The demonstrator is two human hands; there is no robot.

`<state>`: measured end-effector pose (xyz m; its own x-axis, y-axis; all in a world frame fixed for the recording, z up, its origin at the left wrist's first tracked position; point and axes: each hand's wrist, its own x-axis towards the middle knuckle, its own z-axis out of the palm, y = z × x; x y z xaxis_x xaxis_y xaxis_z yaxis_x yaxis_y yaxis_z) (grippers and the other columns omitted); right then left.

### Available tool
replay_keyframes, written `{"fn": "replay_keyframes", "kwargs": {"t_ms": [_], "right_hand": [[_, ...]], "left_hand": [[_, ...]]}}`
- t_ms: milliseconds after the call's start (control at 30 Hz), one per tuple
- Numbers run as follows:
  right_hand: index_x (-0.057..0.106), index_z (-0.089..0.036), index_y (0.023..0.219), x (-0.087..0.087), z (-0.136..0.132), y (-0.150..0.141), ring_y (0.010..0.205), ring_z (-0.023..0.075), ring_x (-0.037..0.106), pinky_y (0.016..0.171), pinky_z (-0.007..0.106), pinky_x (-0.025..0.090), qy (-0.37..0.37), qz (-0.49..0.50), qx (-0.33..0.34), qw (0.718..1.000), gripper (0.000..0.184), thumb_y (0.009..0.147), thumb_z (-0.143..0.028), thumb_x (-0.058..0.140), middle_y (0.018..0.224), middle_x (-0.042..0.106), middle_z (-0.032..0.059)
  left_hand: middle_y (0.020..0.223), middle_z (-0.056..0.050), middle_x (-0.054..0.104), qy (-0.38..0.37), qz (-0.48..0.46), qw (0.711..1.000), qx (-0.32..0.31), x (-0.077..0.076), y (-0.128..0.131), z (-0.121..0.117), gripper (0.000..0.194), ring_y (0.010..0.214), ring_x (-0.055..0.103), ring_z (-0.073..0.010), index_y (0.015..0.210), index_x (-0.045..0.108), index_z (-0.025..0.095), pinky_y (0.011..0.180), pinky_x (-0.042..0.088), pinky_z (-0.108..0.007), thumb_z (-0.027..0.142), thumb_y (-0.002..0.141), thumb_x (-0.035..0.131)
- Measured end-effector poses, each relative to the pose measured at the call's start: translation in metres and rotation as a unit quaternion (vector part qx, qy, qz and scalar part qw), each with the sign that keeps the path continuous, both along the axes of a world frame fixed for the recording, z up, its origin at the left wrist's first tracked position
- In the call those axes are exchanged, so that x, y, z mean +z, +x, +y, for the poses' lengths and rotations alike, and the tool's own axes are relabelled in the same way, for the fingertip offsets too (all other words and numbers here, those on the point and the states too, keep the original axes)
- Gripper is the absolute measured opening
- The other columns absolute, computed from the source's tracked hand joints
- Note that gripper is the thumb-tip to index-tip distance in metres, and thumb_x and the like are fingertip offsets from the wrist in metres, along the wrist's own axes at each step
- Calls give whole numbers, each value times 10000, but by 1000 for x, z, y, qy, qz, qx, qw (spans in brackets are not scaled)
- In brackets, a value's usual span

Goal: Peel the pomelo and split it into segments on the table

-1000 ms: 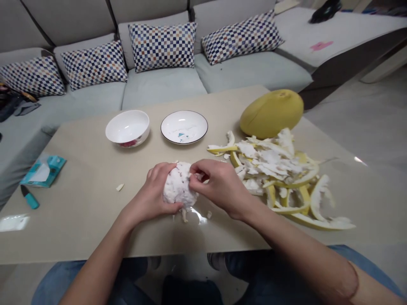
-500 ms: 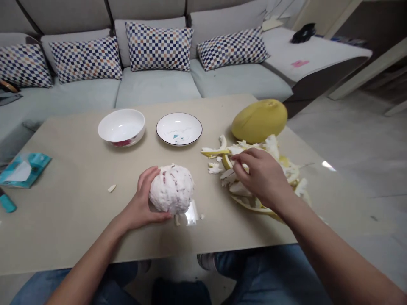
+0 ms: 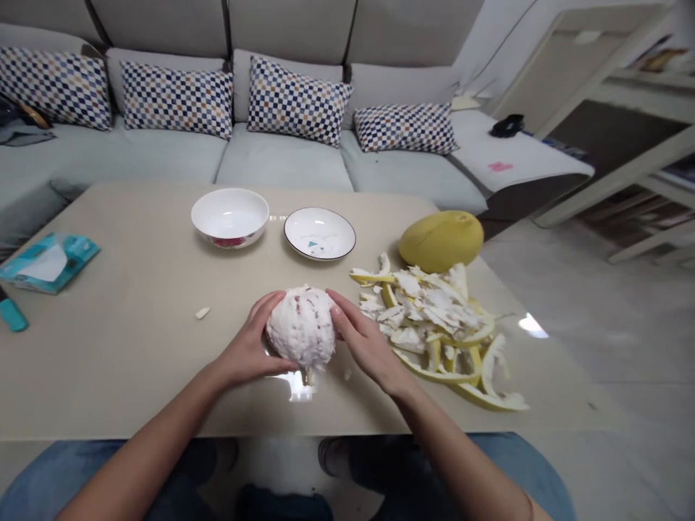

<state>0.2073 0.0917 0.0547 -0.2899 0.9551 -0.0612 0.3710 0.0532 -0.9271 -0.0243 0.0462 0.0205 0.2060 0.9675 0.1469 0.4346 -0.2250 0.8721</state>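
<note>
A peeled pomelo [image 3: 302, 327], white with pith and marked by a few reddish streaks, is between my hands close to the table's near edge. Around its left side curls my left hand [image 3: 254, 346], thumb low in front and fingers behind. My right hand [image 3: 363, 339] rests against the upper right side of the fruit, its fingertips on the pith. To the right lies a heap of yellow-and-white peel [image 3: 434, 311] with torn pith. Behind that heap sits a whole yellow pomelo [image 3: 442, 240].
A white bowl [image 3: 231, 210] and a dark-rimmed white plate [image 3: 320, 224] stand toward the far side of the table [image 3: 135, 289]. Left are a blue tissue pack [image 3: 51, 262] and a teal-handled tool [image 3: 11, 312]. One small peel scrap [image 3: 203, 312] lies left of the fruit.
My right hand has moved left from above the peel heap to the peeled pomelo. My left hand still grips the fruit. The camera view has shifted.
</note>
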Motion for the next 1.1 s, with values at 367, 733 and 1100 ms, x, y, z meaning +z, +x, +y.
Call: {"fn": "replay_keyframes", "kwargs": {"t_ms": [367,733,1100], "right_hand": [[547,-252,1391,-5,-15,-8,1084,244,688,811,399,609,-150,80,48,984,500,998,-522,395,1306,661,107],[648,-217,1241,26,-31,-5,1124,262,647,919,452,571,410,-174,91,891,313,934,-187,590,1248,671,155],[720,-102,1060,50,-29,-11,909,251,698,672,333,604,567,-346,193,722,226,940,-93,529,1056,752,154]], "left_hand": [[1594,-87,311,-59,82,995,-16,40,-21,-9,1017,1477,294,-342,1526,289,356,1211,272,-547,549,681,820],[1606,-140,198,-44,24,999,-13,16,-4,-6,1100,1504,213,-377,1542,181,295,1213,244,-585,502,676,827],[1565,-164,227,27,50,997,46,17,16,-18,1039,1481,248,-373,1496,231,263,1210,279,-569,451,670,833]]}}
